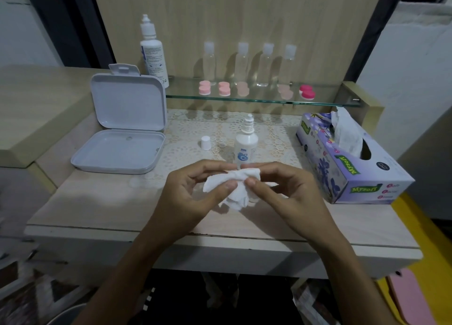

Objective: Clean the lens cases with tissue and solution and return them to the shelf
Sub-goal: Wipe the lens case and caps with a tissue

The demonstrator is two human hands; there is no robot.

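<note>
Left hand (193, 190): over the front of the table, fingers curled, thumb pressed onto a crumpled white tissue (232, 190).
Right hand (286, 190): opposite the left, fingers curled, thumb and fingertips pinching the same tissue from the right.
Tissue: bunched between both hands, held just above the table top (97, 212); whether a lens case is wrapped inside cannot be told.
Solution bottle (245, 144): small, white, upright, uncapped, just behind the hands on a lace mat (186, 139).
Cap (206, 142): white, standing on the mat left of the bottle, apart from it.
Tissue box (352, 163): purple, right side of table, one sheet sticking up from the slot.
Grey case (122, 129): hinged plastic box, left side, lid open and upright.
Glass shelf (330, 102): behind the mat, against the wooden back panel.
Lens cases (244, 89): five on the shelf in a row, four pale pink, rightmost deep pink.
Clear bottles (252, 65): four, upright behind the lens cases.
Large solution bottle (152, 53): white, upright, at left end of shelf.
</note>
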